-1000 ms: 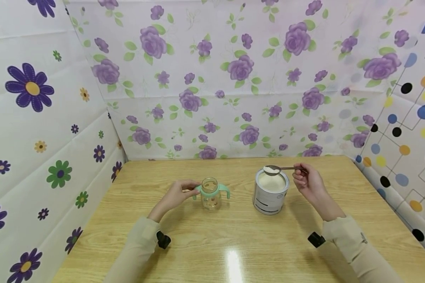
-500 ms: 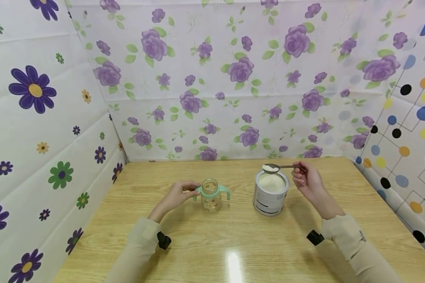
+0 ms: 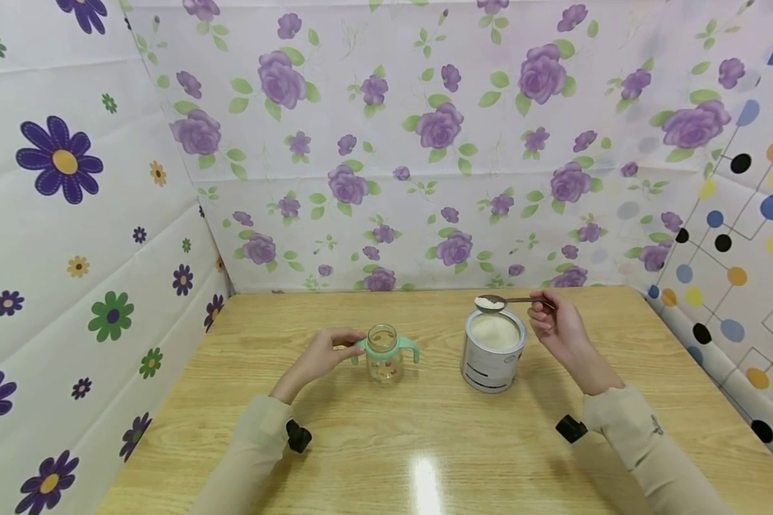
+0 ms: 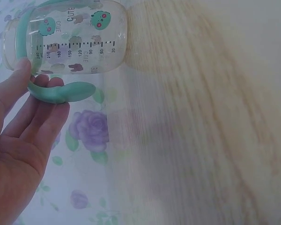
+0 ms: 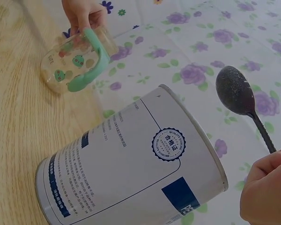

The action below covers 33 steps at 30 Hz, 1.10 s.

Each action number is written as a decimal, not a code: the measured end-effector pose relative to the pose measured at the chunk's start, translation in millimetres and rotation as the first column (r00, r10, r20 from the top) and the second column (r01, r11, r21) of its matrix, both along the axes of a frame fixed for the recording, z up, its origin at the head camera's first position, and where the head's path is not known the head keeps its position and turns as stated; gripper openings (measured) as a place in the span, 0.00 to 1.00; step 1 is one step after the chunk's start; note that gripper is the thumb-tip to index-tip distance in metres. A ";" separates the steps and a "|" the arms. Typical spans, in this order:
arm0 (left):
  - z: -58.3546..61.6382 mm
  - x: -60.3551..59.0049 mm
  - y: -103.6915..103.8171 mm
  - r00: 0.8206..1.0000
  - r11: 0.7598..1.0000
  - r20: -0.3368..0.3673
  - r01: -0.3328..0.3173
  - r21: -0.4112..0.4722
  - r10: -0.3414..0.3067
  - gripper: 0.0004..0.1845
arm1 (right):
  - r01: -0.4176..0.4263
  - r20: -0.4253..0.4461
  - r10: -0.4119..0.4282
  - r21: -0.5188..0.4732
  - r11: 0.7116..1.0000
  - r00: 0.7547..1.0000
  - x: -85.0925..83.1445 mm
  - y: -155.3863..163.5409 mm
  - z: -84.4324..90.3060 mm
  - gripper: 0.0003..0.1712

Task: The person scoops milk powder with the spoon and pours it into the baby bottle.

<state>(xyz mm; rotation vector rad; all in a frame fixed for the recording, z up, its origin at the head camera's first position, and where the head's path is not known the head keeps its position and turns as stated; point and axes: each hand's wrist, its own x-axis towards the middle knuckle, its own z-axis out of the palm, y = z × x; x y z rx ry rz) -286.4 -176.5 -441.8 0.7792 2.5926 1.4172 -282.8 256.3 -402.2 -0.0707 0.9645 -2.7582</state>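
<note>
A clear baby bottle (image 3: 383,355) with mint-green handles stands open on the wooden table (image 3: 425,443). My left hand (image 3: 325,354) grips its left handle (image 4: 61,91), fingers curled through the loop. To the right stands an open white tin (image 3: 492,350) full of white powder. My right hand (image 3: 557,329) pinches the stem of a metal spoon (image 3: 492,303), whose bowl, heaped with powder, hovers level just above the tin's far rim. The right wrist view shows the spoon's underside (image 5: 236,91) above the tin (image 5: 131,164), with the bottle (image 5: 75,61) beyond.
Flower-patterned walls enclose the table on the left and back, and a dotted wall (image 3: 741,272) stands close on the right. A bright glare spot (image 3: 425,479) lies on the tabletop near the front edge.
The right hand has raised the loaded spoon slightly and drawn it a little to the left above the tin. The left hand and bottle have stayed put.
</note>
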 end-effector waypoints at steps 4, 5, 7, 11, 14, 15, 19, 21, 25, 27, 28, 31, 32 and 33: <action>-17.7 -11.8 -5.0 1.000 1.000 -0.008 -0.002 0.004 0.002 0.18 | -0.004 0.001 0.004 0.001 1.000 1.000 -0.7 -1.0 0.8 0.23; -21.8 -14.4 -6.3 1.000 1.000 -0.012 -0.004 0.004 0.004 0.18 | -0.006 0.001 0.006 0.006 1.000 1.000 -0.9 -1.4 1.1 0.23; -21.9 -14.4 -6.2 1.000 1.000 -0.014 -0.007 0.004 0.007 0.18 | -0.008 -0.002 0.008 0.015 1.000 1.000 -0.9 -2.3 2.0 0.24; -21.2 -14.6 -5.1 1.000 1.000 -0.014 -0.007 0.004 0.007 0.18 | -0.003 0.007 0.002 0.029 1.000 1.000 -1.8 -4.1 2.6 0.25; -20.7 -14.8 -4.2 1.000 1.000 -0.015 -0.010 -0.009 0.010 0.18 | 0.005 0.014 -0.005 0.033 0.999 1.000 -2.4 -5.6 2.3 0.24; -20.0 -14.6 -3.7 1.000 1.000 -0.019 -0.010 -0.015 0.010 0.18 | 0.005 0.016 -0.005 0.031 0.999 1.000 -2.7 -6.0 2.1 0.24; -8.7 -6.7 -1.1 1.000 0.999 -0.023 -0.006 -0.034 0.005 0.17 | 0.001 0.006 -0.001 0.031 1.000 1.000 -3.8 -7.7 0.7 0.25; -0.3 -1.0 0.5 1.000 0.999 -0.015 -0.002 -0.038 0.001 0.17 | -0.002 0.005 0.002 0.033 0.999 1.000 -4.1 -8.8 0.6 0.26; 13.3 8.4 3.1 1.000 0.999 -0.011 0.006 -0.043 -0.006 0.17 | 0.000 0.013 0.000 0.035 0.999 1.000 -4.5 -11.0 0.3 0.27; 15.7 9.8 3.7 1.000 0.999 -0.014 0.002 -0.046 -0.003 0.17 | -0.005 0.019 0.004 0.022 1.000 1.000 -4.5 -12.3 0.5 0.26; 16.4 10.2 3.9 1.000 0.999 -0.016 0.002 -0.046 -0.003 0.16 | -0.003 0.021 0.003 0.020 1.000 1.000 -4.7 -12.7 0.4 0.26; 16.8 10.1 3.9 1.000 0.999 -0.014 -0.002 -0.047 0.001 0.16 | -0.003 0.032 0.002 0.016 1.000 0.999 -4.9 -14.2 1.0 0.26; 16.7 9.8 3.5 1.000 0.999 -0.013 -0.004 -0.049 0.003 0.16 | -0.001 0.033 0.001 0.016 1.000 0.999 -4.9 -14.7 1.2 0.26; 16.4 9.5 3.3 1.000 0.999 -0.011 -0.004 -0.048 0.003 0.16 | 0.001 0.034 -0.001 0.018 1.000 0.999 -5.1 -14.9 1.3 0.25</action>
